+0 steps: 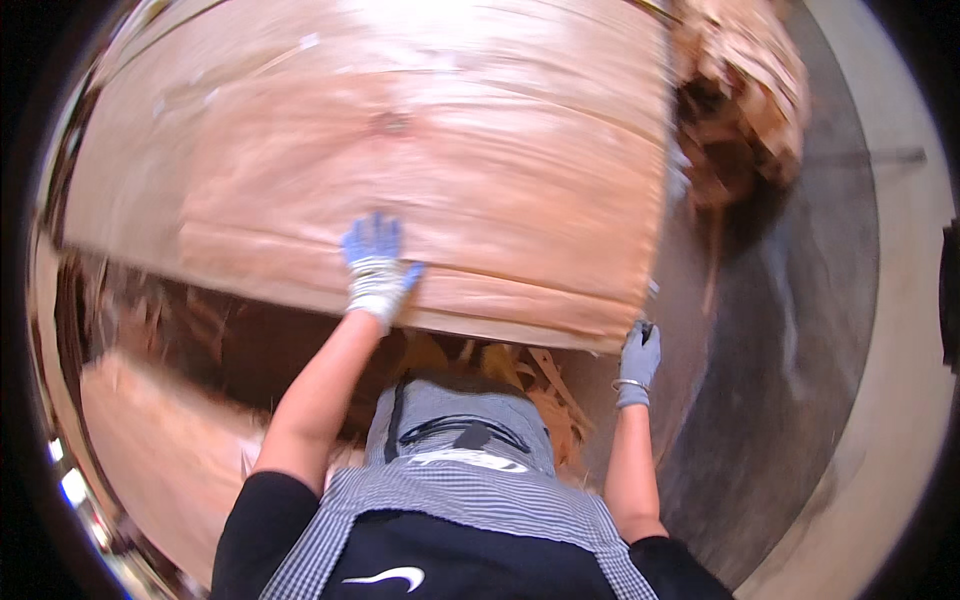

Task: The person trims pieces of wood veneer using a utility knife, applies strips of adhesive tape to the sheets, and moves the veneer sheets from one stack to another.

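Spanned most of the upper view: a wide, thin sheet of reddish-brown wood veneer (400, 150), blurred, lying roughly level, with its near edge toward the body. Looked lifted rather than laid down, judging by the shadowed gap showing beneath that edge.

Rested flat on top just behind the near edge: the left hand (375, 265), in a blue and white knitted glove, fingers spread and palm down, pinching nothing. Seemed pressed there to steady so broad and limp a piece and keep it from buckling.

Met the sheet's near right corner from below: the right hand (638, 360), in a grey glove with a thin bangle at the wrist. Could not be told whether closed on the edge or merely propping it, with the fingertips lost against the corner. Probably set at the corner to bear the weight while the other palm held the surface down.

Showed under the raised edge: loose yellowish veneer scraps (530, 385), and at lower left a second pale veneer sheet (150, 440). Stood beyond the right edge: a heap of broken veneer strips (745, 90) beside the grey floor (800, 330). Hung nearest the camera: a checked apron (460, 495) over a black top.
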Action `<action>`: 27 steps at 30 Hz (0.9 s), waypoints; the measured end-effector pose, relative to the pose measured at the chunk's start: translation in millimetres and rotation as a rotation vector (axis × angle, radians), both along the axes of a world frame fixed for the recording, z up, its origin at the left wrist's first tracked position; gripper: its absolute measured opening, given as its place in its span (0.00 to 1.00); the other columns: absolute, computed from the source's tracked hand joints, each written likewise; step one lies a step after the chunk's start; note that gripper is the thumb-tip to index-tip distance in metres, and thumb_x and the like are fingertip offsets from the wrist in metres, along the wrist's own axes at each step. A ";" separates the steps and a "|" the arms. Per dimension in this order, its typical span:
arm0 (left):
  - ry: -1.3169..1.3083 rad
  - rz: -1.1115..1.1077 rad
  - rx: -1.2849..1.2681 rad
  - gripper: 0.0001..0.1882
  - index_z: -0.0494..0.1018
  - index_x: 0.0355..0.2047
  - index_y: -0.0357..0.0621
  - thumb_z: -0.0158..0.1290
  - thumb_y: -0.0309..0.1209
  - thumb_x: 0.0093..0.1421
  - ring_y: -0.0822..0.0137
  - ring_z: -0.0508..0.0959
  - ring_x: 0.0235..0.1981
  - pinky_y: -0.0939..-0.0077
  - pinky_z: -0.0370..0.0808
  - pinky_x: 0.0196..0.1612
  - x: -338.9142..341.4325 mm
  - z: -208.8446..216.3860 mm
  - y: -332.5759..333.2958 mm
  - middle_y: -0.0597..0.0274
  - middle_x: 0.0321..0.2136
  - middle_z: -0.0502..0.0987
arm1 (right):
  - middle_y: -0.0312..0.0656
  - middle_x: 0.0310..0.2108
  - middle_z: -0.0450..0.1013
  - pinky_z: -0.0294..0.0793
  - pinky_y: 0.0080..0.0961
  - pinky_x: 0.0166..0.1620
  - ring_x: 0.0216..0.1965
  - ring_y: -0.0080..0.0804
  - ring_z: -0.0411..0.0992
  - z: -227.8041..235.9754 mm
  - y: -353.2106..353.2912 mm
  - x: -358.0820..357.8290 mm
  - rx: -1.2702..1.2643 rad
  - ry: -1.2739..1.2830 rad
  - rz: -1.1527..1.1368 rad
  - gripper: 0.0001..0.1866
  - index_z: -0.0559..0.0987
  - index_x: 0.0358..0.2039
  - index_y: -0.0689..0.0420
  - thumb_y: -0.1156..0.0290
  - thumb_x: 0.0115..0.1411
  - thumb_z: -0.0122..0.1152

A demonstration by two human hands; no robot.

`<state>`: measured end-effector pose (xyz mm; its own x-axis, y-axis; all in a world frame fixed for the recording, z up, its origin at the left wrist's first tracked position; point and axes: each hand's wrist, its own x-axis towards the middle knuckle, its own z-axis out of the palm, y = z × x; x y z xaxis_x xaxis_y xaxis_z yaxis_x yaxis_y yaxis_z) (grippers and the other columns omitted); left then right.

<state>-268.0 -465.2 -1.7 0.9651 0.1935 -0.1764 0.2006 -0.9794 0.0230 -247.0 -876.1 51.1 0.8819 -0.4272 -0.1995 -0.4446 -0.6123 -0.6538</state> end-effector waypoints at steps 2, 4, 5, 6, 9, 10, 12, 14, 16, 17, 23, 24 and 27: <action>-0.019 -0.006 -0.049 0.49 0.45 0.69 0.51 0.50 0.59 0.55 0.41 0.37 0.69 0.40 0.33 0.67 0.2 2.9 -7.5 0.49 0.70 0.37 | 0.48 0.30 0.77 0.75 0.31 0.38 0.31 0.38 0.76 -3.9 61.4 14.5 0.206 -0.080 0.164 0.13 0.77 0.38 0.63 0.65 0.62 0.58; -0.053 0.008 -0.156 0.46 0.51 0.68 0.51 0.50 0.58 0.54 0.41 0.40 0.69 0.39 0.35 0.67 2.8 0.4 -6.2 0.49 0.69 0.41 | 0.53 0.33 0.77 0.74 0.34 0.39 0.33 0.41 0.77 -17.0 145.0 33.6 0.239 -0.086 0.628 0.14 0.77 0.38 0.62 0.63 0.60 0.59; -0.127 0.033 -0.189 0.44 0.55 0.66 0.50 0.50 0.58 0.54 0.41 0.43 0.69 0.39 0.37 0.66 2.8 -1.6 3.9 0.49 0.69 0.45 | 0.52 0.31 0.77 0.73 0.33 0.35 0.30 0.40 0.76 -24.4 196.8 38.6 0.202 -0.056 0.750 0.13 0.76 0.37 0.62 0.64 0.60 0.59; -0.173 0.042 -0.322 0.34 0.63 0.62 0.48 0.50 0.50 0.59 0.44 0.54 0.66 0.46 0.47 0.67 5.8 -3.6 15.7 0.47 0.64 0.58 | 0.50 0.28 0.76 0.72 0.32 0.31 0.26 0.38 0.75 -30.9 229.3 43.8 0.228 -0.164 0.930 0.11 0.76 0.36 0.61 0.65 0.60 0.59; -0.502 0.350 -0.688 0.24 0.67 0.58 0.46 0.48 0.38 0.63 0.48 0.63 0.61 0.60 0.58 0.65 13.3 -13.6 103.9 0.46 0.59 0.66 | 0.57 0.34 0.75 0.72 0.41 0.39 0.37 0.56 0.74 -43.2 272.6 44.2 -0.046 0.007 0.803 0.13 0.76 0.40 0.59 0.63 0.61 0.55; -0.676 0.471 -0.754 0.22 0.68 0.56 0.43 0.46 0.35 0.63 0.50 0.66 0.59 0.63 0.62 0.62 17.1 -16.1 143.4 0.45 0.57 0.67 | 0.57 0.34 0.75 0.71 0.42 0.39 0.37 0.56 0.73 -44.8 270.2 41.9 0.039 0.031 0.772 0.13 0.75 0.41 0.59 0.64 0.61 0.54; -0.642 0.664 -0.771 0.17 0.71 0.51 0.40 0.45 0.30 0.63 0.49 0.72 0.52 0.63 0.70 0.55 19.7 -15.4 242.3 0.46 0.52 0.71 | 0.58 0.34 0.75 0.71 0.42 0.39 0.37 0.56 0.74 -44.1 246.5 36.0 -0.007 -0.003 0.706 0.13 0.74 0.42 0.61 0.66 0.62 0.52; -0.455 0.576 -0.105 0.17 0.71 0.50 0.42 0.46 0.30 0.61 0.51 0.73 0.51 0.62 0.71 0.52 12.2 -14.9 325.9 0.49 0.53 0.72 | 0.57 0.34 0.75 0.72 0.42 0.40 0.37 0.54 0.74 -38.3 225.6 34.6 -0.127 -0.022 0.640 0.14 0.74 0.43 0.62 0.67 0.62 0.52; -0.438 0.567 0.112 0.19 0.71 0.52 0.44 0.46 0.31 0.61 0.54 0.71 0.54 0.60 0.66 0.57 5.6 -23.1 368.6 0.53 0.55 0.70 | 0.56 0.37 0.76 0.72 0.40 0.41 0.39 0.52 0.75 -29.0 226.7 37.0 -0.141 0.132 0.487 0.15 0.73 0.46 0.63 0.68 0.62 0.51; -0.555 0.484 0.174 0.19 0.70 0.53 0.46 0.46 0.33 0.61 0.55 0.69 0.56 0.59 0.63 0.59 0.7 -27.8 380.9 0.55 0.56 0.70 | 0.55 0.38 0.76 0.72 0.39 0.42 0.41 0.51 0.75 -20.6 239.7 40.8 -0.148 0.264 0.384 0.15 0.73 0.47 0.63 0.68 0.62 0.51; -0.687 0.450 0.049 0.23 0.66 0.57 0.46 0.46 0.34 0.61 0.58 0.64 0.61 0.56 0.53 0.65 -8.3 -38.5 387.5 0.57 0.59 0.67 | 0.56 0.40 0.75 0.73 0.43 0.44 0.41 0.54 0.74 6.8 501.8 63.2 -0.271 0.048 1.345 0.20 0.69 0.52 0.62 0.66 0.63 0.48; -0.675 0.465 0.018 0.24 0.65 0.58 0.46 0.46 0.35 0.61 0.59 0.64 0.61 0.57 0.52 0.66 -7.7 -35.2 387.6 0.58 0.59 0.67 | 0.58 0.36 0.75 0.72 0.49 0.40 0.37 0.56 0.74 9.0 559.5 71.1 -0.266 0.064 1.507 0.19 0.69 0.51 0.61 0.63 0.64 0.44; -0.622 0.508 -0.070 0.27 0.61 0.62 0.47 0.43 0.33 0.61 0.58 0.64 0.61 0.57 0.52 0.66 -4.4 -25.2 392.0 0.55 0.60 0.66 | 0.59 0.32 0.76 0.74 0.50 0.38 0.35 0.58 0.76 -5.1 712.5 74.4 -0.438 0.019 1.517 0.17 0.68 0.45 0.64 0.62 0.65 0.43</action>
<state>-272.4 -73.3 -26.9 0.6874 0.6436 0.3364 0.5516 -0.7640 0.3346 -172.6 -163.7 46.0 0.5240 0.7901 -0.3181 0.7273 -0.6094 -0.3156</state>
